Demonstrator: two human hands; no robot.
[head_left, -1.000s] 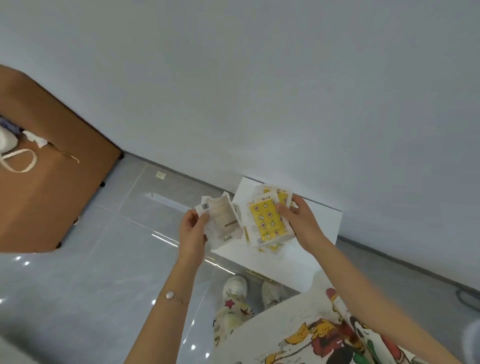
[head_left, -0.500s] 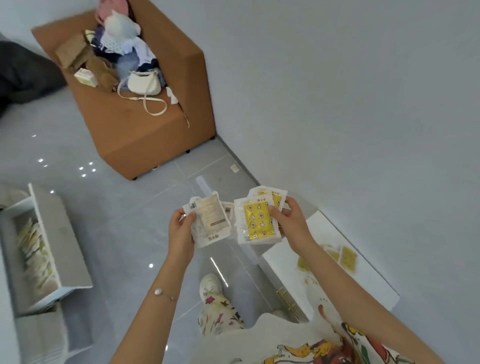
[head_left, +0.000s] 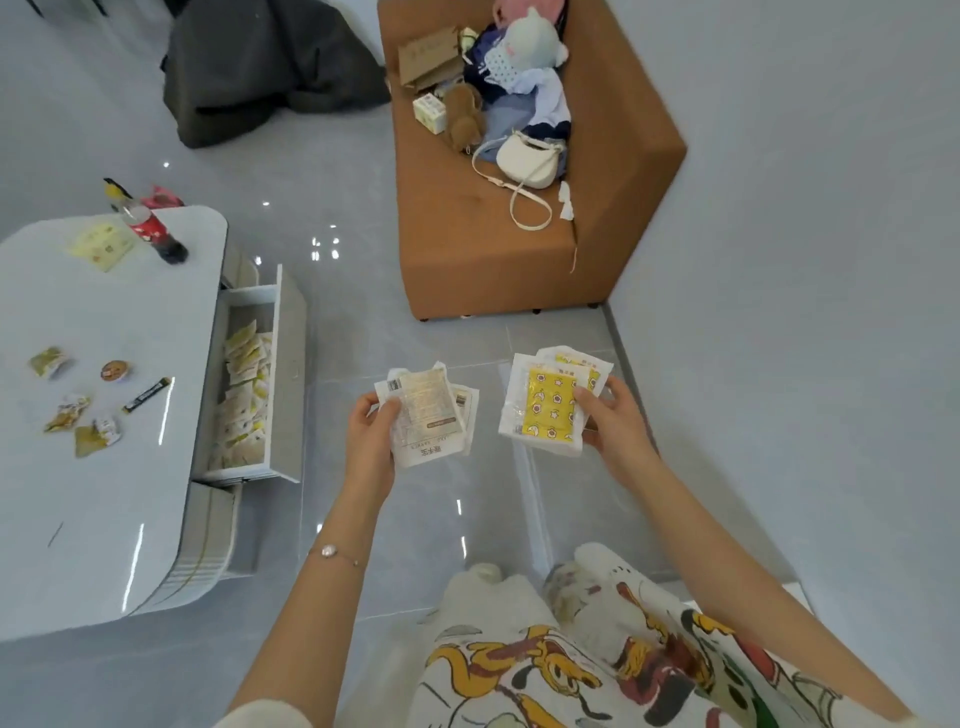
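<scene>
1. Carrying a cola bottle (head_left: 156, 234) and loose snack wrappers (head_left: 78, 415), the white surface (head_left: 104, 519) has its open drawer (head_left: 288, 364) pulled out sideways, with sachets (head_left: 244, 395) packed inside.
2. Right of the drawer, held above the floor, is the pale bundle of packets (head_left: 431, 415). Their printed backs face up and their long axis runs away from the person, roughly in line with the drawer's length.
3. Farther right of the drawer, across a clear gap, is the yellow star-printed bundle (head_left: 550, 410), lying the same way.
4. The left grip (head_left: 371, 441) is the one nearer the drawer. Its thumb pinches the pale bundle's lower left corner, with the fingers hidden behind.
5. The right grip (head_left: 613, 431) is farther from the drawer. It pinches the yellow bundle's right edge, thumb on top and fingers curled beneath.
6. If the drawer is the target, both bundles would need to travel leftward, and the left one looks likely to go first.
</scene>
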